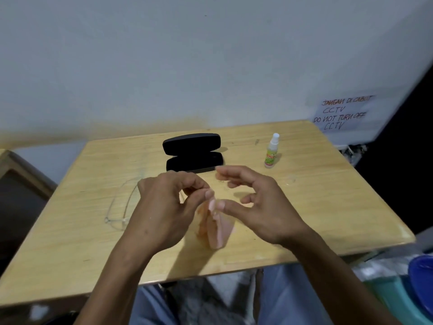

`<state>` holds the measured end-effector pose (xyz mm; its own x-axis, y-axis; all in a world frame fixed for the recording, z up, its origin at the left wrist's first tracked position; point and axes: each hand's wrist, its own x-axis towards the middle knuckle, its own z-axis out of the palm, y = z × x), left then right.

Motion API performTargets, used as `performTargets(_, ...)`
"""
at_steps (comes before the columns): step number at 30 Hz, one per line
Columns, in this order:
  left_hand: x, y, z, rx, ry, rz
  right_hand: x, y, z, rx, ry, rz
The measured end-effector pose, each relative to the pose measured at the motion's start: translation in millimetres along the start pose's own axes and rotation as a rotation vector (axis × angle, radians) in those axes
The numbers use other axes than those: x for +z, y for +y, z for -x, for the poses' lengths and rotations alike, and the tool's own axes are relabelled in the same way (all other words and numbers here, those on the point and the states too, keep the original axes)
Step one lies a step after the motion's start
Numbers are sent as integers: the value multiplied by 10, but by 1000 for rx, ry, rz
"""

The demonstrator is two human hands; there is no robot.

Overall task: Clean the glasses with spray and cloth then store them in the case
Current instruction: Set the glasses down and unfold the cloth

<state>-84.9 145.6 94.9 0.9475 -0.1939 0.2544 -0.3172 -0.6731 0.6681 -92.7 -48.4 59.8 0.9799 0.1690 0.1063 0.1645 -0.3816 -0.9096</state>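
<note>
Glasses (pixel 121 202) — a thin, clear-rimmed pair — are seen lying on the wooden table (pixel 316 195) just to the outer side of the left hand (pixel 164 207), untouched by either hand. A pale pink cloth (pixel 218 231) is held up between the 2 hands, hanging down from the fingertips toward the tabletop. It is pinched by the left hand between thumb and curled forefinger at its top edge. The right hand (pixel 255 207) is held half open, its fingers arched and spread; its thumb tip is pressed against the same top edge, though whether a full grip is made there cannot be told through the motion blur. Beyond the knuckles of both hands the black case (pixel 193 152) is seen standing open, lid raised, and the small spray bottle (pixel 271 152) stands upright past the right hand, well apart from it. The step in hand is judged to be the readying of the cloth — it is being unfolded or gathered, not yet applied to the lenses. For the next move, the glasses would have to be picked up by the frame, lenses kept off the fingers, and the cloth brought to them.
</note>
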Motion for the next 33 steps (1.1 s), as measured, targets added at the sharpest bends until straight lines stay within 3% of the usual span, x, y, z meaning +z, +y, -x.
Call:
performTargets(3, -91, 1, -5, 2, -5, -5, 85, 2, -90, -54, -82, -41)
performTargets(12, -283, 34, -19, 12, 75, 46, -61, -115, -192, -135, -82, -138)
performTargets(16, -279, 69, -40, 29, 100, 54, -61, -153, -158, -90, -144, -179)
performTargets(22, -346, -43, -37, -7, 148, 42, -214, -29, -137, -91, 12, 51)
performTargets(33, -369, -80, -97, -30, 143, 35, -567, -177, -98, -29, 65, -5)
